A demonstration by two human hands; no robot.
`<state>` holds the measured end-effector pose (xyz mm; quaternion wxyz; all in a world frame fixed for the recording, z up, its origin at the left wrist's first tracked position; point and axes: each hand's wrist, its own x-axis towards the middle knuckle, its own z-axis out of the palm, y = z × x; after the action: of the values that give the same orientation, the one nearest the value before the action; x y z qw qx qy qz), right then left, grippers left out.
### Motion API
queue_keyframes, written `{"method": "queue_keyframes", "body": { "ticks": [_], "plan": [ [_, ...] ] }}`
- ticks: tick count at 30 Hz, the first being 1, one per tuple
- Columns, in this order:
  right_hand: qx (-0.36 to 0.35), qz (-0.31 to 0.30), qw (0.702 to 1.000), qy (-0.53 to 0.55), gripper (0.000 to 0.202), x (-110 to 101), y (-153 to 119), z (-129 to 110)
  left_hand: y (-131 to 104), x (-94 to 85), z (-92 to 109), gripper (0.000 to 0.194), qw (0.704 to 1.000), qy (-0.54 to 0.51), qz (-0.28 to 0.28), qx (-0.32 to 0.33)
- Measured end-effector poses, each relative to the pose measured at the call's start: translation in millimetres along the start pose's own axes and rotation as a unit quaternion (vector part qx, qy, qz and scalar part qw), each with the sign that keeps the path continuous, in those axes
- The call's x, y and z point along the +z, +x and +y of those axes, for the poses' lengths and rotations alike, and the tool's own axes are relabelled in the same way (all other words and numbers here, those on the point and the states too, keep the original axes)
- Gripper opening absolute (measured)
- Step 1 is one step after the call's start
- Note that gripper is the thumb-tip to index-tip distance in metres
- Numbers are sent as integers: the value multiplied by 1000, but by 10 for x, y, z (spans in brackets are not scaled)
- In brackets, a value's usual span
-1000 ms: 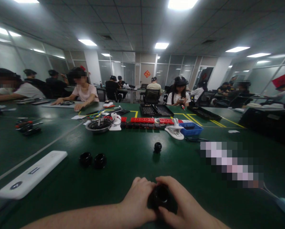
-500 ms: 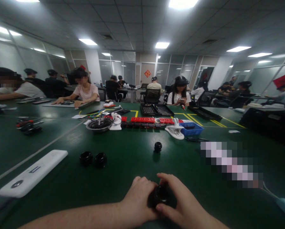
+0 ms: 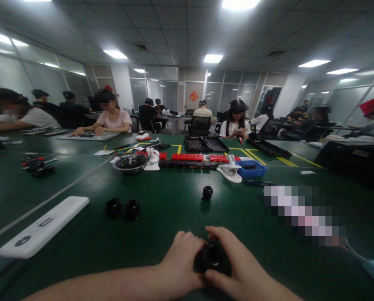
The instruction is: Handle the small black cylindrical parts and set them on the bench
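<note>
A glossy black cable gland, round with a hole in its middle, is held low over the front of the green table. My left hand grips its left side, fingers curled behind it. On the other side, my right hand curves around it, thumb in front and index finger at the back; the fingertips are partly hidden. A smaller black cable gland stands upright beyond my hands. To the left, two similar black pieces, a left one and a right one, sit side by side.
A long white case lies at left. Farther back are a bowl of black cable, red sockets in a row, a white clamp base and a blue bin. A blurred-out strip lies at right. Co-workers sit across the table.
</note>
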<state>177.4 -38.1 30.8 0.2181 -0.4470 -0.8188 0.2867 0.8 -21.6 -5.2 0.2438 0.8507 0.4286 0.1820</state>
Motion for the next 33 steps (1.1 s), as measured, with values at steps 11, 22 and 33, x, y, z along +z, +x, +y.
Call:
{"method": "queue_keyframes", "body": {
  "ticks": [11, 22, 33],
  "plan": [
    [-70, -14, 997, 19, 60, -25, -36, -32, 8, -28, 40, 47, 1000, -14, -3, -18],
    [-22, -1, 1000, 5, 53, 10, -13, 47, 4, -44, 74, 37, 1000, 4, -11, -8],
    [-26, -7, 1000, -4, 57, -29, -2, -14, 2, -51, 42, 42, 1000, 1, -10, -5]
  ]
}}
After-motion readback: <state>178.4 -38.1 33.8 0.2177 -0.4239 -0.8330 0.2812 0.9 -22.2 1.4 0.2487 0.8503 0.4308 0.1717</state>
